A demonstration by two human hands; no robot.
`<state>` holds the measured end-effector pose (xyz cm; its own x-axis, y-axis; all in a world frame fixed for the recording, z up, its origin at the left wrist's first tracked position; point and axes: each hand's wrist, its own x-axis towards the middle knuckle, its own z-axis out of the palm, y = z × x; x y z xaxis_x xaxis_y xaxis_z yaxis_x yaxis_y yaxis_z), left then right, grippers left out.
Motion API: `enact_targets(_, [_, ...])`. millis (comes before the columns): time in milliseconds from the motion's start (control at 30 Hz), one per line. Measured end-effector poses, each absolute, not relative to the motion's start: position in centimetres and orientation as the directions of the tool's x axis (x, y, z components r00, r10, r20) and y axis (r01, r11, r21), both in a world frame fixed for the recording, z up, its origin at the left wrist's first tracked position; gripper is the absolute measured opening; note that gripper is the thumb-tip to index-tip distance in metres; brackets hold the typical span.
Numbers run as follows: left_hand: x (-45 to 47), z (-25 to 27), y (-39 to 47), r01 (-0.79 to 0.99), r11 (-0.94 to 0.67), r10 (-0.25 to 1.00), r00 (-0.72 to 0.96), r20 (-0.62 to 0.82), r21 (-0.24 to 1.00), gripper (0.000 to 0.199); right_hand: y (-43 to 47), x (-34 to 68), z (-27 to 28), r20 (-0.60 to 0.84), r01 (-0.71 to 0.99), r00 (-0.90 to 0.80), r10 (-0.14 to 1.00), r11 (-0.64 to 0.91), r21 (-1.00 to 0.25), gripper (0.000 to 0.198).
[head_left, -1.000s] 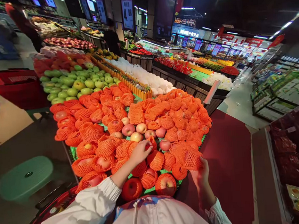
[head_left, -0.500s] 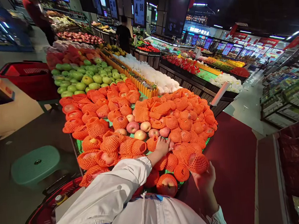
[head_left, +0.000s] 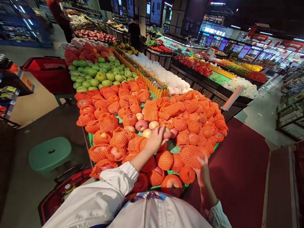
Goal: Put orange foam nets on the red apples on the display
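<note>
Over the middle of the display, my left hand [head_left: 154,141] is closed around a bare pinkish-red apple [head_left: 166,133], beside several other bare apples [head_left: 141,125]. My right hand [head_left: 203,169] is at the display's right front edge, its fingers closed on the side of an orange foam net [head_left: 191,156]. Whether an apple sits inside that net I cannot tell. Apples in orange foam nets [head_left: 164,160] surround both hands on a green mat. A large red apple [head_left: 171,185], partly netted, lies at the front edge near my body.
Green fruit [head_left: 95,74] lies behind the netted apples, white-wrapped fruit [head_left: 164,74] behind a yellow divider [head_left: 149,82]. A green stool [head_left: 50,153] and a red basket [head_left: 46,204] are at left. A dark red ledge [head_left: 238,159] runs along the right. Two people stand farther back.
My left hand has lifted an apple and moved slightly up and left, baring green mat. My right hand has turned upright, and the netted apple it held no longer shows distinctly. The view has shifted left.
</note>
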<state>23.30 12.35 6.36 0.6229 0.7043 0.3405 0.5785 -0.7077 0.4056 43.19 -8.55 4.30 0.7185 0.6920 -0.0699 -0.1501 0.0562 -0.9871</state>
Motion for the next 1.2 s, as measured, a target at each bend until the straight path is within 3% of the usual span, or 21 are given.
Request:
enact_targets(100, [19.4,5.0,13.8,0.657,-0.662,0.748,0.551,0.37,0.36,0.071,-6.3,43.4,4.5,0.093,0.23,0.663,0.743,-0.083,-0.97,0.06])
enact_targets(233, [16.4,2.3,14.7,0.633,-0.681,0.73,0.552,0.402,0.368,0.065,-2.5,43.2,5.0,0.267,0.666,0.391,0.881,-0.07,-0.743,0.061])
enact_targets(333, [16.3,0.9,14.5,0.58,-0.683,0.728,0.498,0.471,0.443,0.066,0.3,43.1,5.0,0.261,0.822,0.234,0.936,-0.047,-0.568,0.062])
enact_targets(433, [17.0,0.2,13.8,0.572,-0.659,0.747,0.429,0.507,0.488,0.066,2.4,43.3,4.4,0.158,0.876,0.072,0.985,0.014,-0.482,0.066])
enact_targets(567, [17.8,-0.6,13.2,0.573,-0.645,0.76,0.415,0.5,0.506,0.063,3.3,43.9,2.9,0.055,0.884,-0.039,0.998,0.06,-0.464,0.067])
enact_targets(933, [18.4,-1.9,13.5,0.594,-0.641,0.759,0.399,0.514,0.486,0.063,3.6,44.5,0.6,-0.113,0.964,0.0,0.994,-0.03,-0.264,0.064])
enact_targets(1200, [18.5,-1.6,13.5,0.59,-0.618,0.782,0.389,0.488,0.519,0.062,4.8,44.4,-0.2,-0.201,0.97,0.033,0.979,-0.08,-0.229,0.067])
